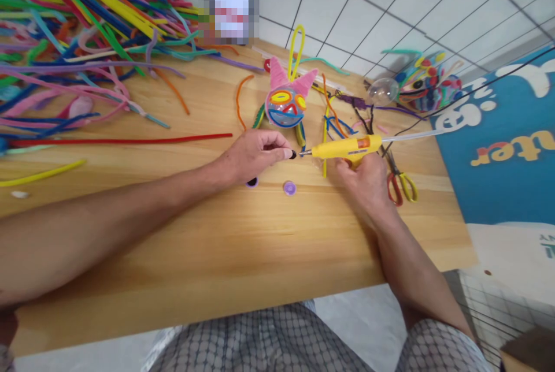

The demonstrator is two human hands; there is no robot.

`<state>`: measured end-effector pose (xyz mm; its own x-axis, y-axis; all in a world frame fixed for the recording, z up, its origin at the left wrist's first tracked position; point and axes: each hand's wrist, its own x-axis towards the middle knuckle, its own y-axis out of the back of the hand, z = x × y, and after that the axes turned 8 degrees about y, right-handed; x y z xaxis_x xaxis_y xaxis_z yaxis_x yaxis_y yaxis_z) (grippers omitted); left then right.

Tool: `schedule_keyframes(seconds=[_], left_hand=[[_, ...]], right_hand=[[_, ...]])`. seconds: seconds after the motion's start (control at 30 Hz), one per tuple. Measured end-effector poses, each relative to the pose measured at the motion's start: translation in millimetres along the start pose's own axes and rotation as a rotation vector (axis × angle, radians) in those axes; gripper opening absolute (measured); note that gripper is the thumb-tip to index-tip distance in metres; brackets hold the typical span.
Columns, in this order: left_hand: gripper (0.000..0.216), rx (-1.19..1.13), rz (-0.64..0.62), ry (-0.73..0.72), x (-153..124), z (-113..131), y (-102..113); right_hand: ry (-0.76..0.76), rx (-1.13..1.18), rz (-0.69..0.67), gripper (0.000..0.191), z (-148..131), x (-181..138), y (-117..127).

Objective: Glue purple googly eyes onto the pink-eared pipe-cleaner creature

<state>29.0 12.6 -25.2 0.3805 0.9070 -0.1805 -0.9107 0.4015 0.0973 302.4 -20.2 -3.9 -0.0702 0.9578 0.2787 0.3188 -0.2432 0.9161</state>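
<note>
My left hand (pixel 255 155) is closed in a pinch on a small black round piece (pixel 293 155). My right hand (pixel 364 178) grips a yellow glue gun (pixel 347 147), its metal tip almost touching the black piece. Just behind them stands a craft cat face (pixel 286 103) with pink ears, a clear ball body and pipe-cleaner features. Two small purple round pieces (pixel 289 188) lie on the wooden table (pixel 243 245) below my hands; one is partly under my left hand.
A big heap of coloured pipe cleaners (pixel 78 31) covers the table's far left. A long red pipe cleaner (pixel 121 140) lies left of my hand. Scissors (pixel 401 184) rest right of the gun. Another decorated ball craft (pixel 427 86) sits far right, near the table's edge.
</note>
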Motion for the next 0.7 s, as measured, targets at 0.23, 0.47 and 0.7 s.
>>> schedule_keyframes(seconds=[0.23, 0.47, 0.7], left_hand=[[0.009, 0.012, -0.012, 0.031, -1.2, 2.8, -0.6], [0.011, 0.066, -0.017, 0.003, -1.5, 2.6, 0.9], [0.019, 0.089, -0.024, -0.001, -1.7, 2.3, 3.2]], right_hand=[[0.023, 0.021, -0.009, 0.024, -0.3, 0.2, -2.0], [0.046, 0.052, 0.007, 0.020, 3.4, -1.2, -4.4], [0.080, 0.094, 0.033, 0.019, 2.9, -1.5, -2.6]])
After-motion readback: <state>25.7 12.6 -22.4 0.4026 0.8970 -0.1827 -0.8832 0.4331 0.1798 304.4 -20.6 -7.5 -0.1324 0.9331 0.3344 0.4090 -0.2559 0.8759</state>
